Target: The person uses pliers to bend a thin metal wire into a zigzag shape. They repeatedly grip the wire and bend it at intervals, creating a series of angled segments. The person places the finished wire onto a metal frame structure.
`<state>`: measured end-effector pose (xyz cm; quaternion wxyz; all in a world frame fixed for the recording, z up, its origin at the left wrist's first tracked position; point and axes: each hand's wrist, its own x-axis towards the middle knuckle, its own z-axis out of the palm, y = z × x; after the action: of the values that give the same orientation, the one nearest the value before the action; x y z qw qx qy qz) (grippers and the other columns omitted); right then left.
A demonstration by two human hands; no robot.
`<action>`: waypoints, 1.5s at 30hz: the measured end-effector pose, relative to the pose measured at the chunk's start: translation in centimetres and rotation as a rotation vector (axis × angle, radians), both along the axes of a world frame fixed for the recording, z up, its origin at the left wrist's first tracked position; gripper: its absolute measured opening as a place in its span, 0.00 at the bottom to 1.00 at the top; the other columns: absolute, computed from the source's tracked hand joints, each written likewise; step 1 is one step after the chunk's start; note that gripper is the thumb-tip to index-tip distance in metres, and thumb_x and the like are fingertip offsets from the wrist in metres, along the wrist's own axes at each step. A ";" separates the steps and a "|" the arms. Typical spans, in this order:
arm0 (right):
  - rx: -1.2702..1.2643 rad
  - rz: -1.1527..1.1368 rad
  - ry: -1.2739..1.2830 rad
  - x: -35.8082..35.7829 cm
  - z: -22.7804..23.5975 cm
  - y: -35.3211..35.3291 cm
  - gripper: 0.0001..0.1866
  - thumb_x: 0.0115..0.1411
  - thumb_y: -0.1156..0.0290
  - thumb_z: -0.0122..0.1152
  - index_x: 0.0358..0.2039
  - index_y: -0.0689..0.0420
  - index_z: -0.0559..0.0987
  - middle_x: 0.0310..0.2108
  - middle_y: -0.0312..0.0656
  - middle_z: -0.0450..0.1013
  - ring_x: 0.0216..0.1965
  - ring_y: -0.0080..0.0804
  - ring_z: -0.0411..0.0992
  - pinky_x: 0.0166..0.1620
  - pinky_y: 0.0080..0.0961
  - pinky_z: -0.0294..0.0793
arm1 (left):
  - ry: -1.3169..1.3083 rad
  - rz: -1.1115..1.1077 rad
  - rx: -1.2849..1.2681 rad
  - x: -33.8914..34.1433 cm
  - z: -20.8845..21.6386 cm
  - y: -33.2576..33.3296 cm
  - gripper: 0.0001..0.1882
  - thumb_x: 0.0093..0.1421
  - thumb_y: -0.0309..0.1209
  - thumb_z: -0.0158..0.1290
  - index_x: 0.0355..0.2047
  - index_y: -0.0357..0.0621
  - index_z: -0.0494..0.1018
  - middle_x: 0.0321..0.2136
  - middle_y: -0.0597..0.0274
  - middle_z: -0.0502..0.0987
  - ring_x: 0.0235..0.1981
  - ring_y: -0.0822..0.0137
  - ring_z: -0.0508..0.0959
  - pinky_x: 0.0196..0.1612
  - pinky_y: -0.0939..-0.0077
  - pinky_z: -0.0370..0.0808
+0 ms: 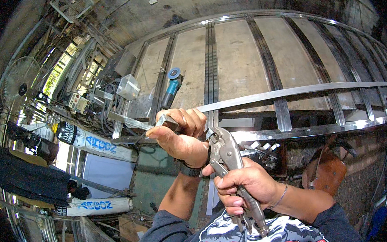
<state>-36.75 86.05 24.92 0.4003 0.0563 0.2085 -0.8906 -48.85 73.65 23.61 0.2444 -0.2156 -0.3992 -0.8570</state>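
Note:
My left hand (183, 137) is closed round a squared metal piece (168, 122), its grey end showing between thumb and fingers. What lies inside the fist is hidden. My right hand (251, 184) grips the handles of metal locking pliers (229, 151), held upright in front of my chest. The pliers' jaws point up, close beside my left wrist, with a small bright metal edge at their tip. Behind my left hand, a long flat metal bar (300, 93) crosses the metal frame (271, 69); whether it joins the piece in my left hand, I cannot tell.
A teal angle grinder (170, 95) lies on the frame, near a clear plastic box (128, 87). Two white cylinders (97, 142) (100, 205) stand left, below a fan (21, 84). Cut metal pieces (264, 148) and a brown-orange rounded object (325, 172) sit right of my hands.

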 end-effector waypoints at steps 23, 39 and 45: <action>-0.084 -0.128 -0.025 -1.6 -1.4 -0.4 0.18 0.65 0.74 0.54 0.56 0.58 0.71 0.22 0.33 0.62 0.17 0.26 0.64 0.22 0.32 0.70 | -0.029 -0.246 -0.248 -3.1 -0.4 0.0 0.49 0.64 0.75 0.33 0.56 0.37 0.70 0.38 0.56 0.78 0.35 0.63 0.78 0.47 0.67 0.72; -0.238 -0.252 0.020 -5.1 0.9 0.7 0.14 0.65 0.71 0.51 0.50 0.60 0.72 0.24 0.36 0.69 0.21 0.28 0.68 0.30 0.31 0.72 | -0.437 -0.926 -0.018 -1.4 -10.6 -0.1 0.12 0.72 0.36 0.48 0.48 0.42 0.73 0.34 0.66 0.78 0.30 0.75 0.78 0.33 0.79 0.78; -0.238 -0.226 0.022 -4.5 0.4 0.9 0.17 0.66 0.70 0.48 0.53 0.60 0.71 0.29 0.43 0.75 0.27 0.38 0.76 0.42 0.45 0.81 | -0.521 -0.894 0.031 0.9 -8.2 0.4 0.14 0.74 0.38 0.46 0.47 0.42 0.74 0.31 0.68 0.78 0.25 0.77 0.77 0.26 0.81 0.76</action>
<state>-41.23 86.90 25.29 0.2990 0.0217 0.0981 -0.9489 -47.97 74.03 15.46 -0.2500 -0.1407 -0.3031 -0.9088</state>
